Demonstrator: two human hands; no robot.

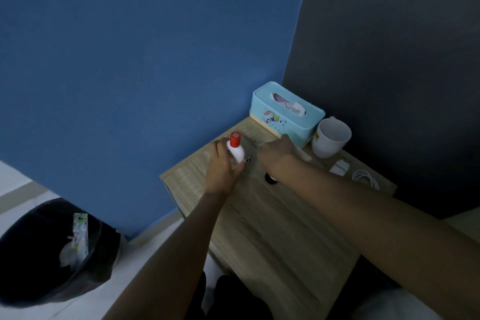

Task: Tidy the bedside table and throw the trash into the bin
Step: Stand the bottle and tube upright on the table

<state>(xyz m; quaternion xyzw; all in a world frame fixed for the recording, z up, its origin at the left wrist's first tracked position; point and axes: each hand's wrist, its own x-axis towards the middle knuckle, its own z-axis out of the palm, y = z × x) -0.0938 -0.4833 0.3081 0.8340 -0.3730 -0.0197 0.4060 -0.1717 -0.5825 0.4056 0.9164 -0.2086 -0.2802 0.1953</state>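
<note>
Nearest the camera, at lower left on the floor, stands the black-lined round bin [55, 262], with crumpled white and green wrapper trash [75, 239] lying in it. It sits beside the pale wood-grain bedside surface [272, 236] and well apart from the hands.

Both forearms reach forward over the surface. The left hand [220, 166] is clenched around the lower body of a small white plastic bottle with a red cap [235, 149], held upright near the left rear edge; whether its base touches the surface cannot be told. The right hand [279, 154] is extended palm down. It appears to be on a pale object just before the tissue box, but motion blur hides the fingers, so I cannot tell whether it grips anything. A small dark object [270, 179] lies partly under the right wrist; its nature is unclear.

Judgement: the step in hand is sorting items. The bottle should be kept upright and set down squarely at the rear, clear of the edge, with the right wrist lifted clear of the dark object to avoid sweeping it off.

Further back stand a white plug adaptor [339, 166] and coiled white cable [365, 178], a white ceramic mug [331, 141], and a light blue plastic tissue box with cartoon print [285, 113] in the corner.
</note>
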